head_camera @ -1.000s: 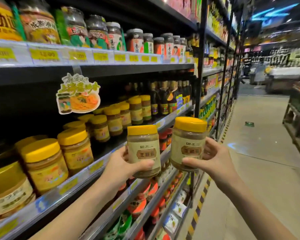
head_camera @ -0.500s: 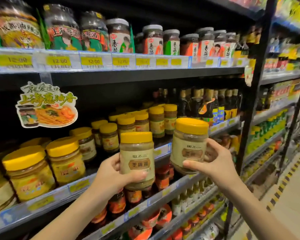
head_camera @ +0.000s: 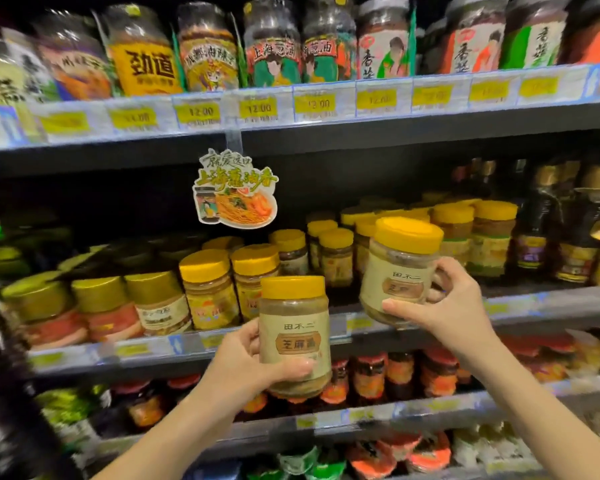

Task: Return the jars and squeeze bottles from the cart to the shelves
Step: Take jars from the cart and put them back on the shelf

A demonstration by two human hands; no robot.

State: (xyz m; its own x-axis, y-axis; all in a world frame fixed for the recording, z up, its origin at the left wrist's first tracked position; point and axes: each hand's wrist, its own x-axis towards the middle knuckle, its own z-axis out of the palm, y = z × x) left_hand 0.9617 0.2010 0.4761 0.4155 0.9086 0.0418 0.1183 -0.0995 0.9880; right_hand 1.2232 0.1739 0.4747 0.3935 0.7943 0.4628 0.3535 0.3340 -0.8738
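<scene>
I hold two matching jars of beige paste with yellow lids in front of the shelving. My left hand (head_camera: 246, 362) grips the left jar (head_camera: 294, 332) upright, below the middle shelf's edge. My right hand (head_camera: 444, 303) grips the right jar (head_camera: 397, 271), tilted slightly left and raised level with the middle shelf (head_camera: 541, 306). On that shelf, just behind the right jar, stand several similar yellow-lidded jars (head_camera: 454, 230). The cart is out of sight.
A top shelf (head_camera: 326, 129) carries tall labelled sauce jars over yellow price tags. A paper noodle sign (head_camera: 235, 192) hangs from its edge. Dark bottles (head_camera: 575, 230) stand at the middle shelf's right end. Lower shelves (head_camera: 361, 420) hold red-lidded jars and packets.
The view has swung left to face the shelves squarely. My right hand has lifted its jar higher and nearer the middle shelf; the left jar stays lower.
</scene>
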